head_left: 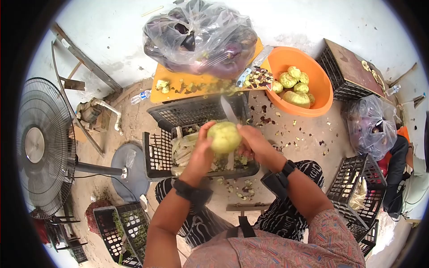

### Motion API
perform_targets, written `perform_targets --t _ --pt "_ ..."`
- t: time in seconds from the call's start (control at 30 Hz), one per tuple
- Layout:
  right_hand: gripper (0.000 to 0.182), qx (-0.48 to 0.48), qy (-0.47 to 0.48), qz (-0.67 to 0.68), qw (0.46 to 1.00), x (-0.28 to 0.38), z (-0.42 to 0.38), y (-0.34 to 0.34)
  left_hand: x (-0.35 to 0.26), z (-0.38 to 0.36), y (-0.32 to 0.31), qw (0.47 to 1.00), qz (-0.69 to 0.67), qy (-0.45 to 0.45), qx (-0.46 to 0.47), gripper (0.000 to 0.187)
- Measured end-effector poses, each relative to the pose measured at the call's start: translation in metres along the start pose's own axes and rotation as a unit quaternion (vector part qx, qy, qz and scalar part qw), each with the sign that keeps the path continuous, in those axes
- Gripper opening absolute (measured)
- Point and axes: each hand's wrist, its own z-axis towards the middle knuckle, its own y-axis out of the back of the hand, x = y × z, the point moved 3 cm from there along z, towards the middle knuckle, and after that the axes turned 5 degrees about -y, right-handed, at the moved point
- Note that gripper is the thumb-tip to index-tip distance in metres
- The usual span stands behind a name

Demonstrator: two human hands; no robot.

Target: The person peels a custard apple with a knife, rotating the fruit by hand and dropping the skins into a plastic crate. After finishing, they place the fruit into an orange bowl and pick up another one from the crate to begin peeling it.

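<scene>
My left hand [202,154] is closed around a round, peeled, pale green eggplant [224,137], holding it above a black plastic crate. My right hand [255,142] is closed on a knife at the eggplant's right side. The knife's blade [229,108] points up and away beyond the eggplant, and its handle is hidden by the hand. Below both hands, the black crate [157,172] contains pale strips and peel scraps.
Purple eggplants fill a clear bag [201,40] on an orange-yellow board [156,96], beside dark peelings [259,78] and a blue-handled blade [243,78]. An orange tub [324,85] holds several peeled eggplants [297,87]. A fan [35,145] stands left; crates [357,178] stand right.
</scene>
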Motion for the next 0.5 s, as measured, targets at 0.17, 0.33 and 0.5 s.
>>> perform_targets --t 0.17,0.33,0.5 --pt "0.044 -0.024 0.018 -0.051 0.998 0.010 -0.001 0.001 -0.005 0.011 -0.001 0.997 -0.023 0.073 0.002 0.050" --pt "0.043 -0.053 0.048 -0.122 0.990 -0.001 0.012 0.011 0.019 0.013 0.015 0.975 -0.114 0.188 0.033 0.053" --pt "0.035 -0.077 0.100 -0.014 0.992 0.008 0.005 0.009 0.025 0.016 0.014 0.990 -0.064 0.123 -0.011 0.054"
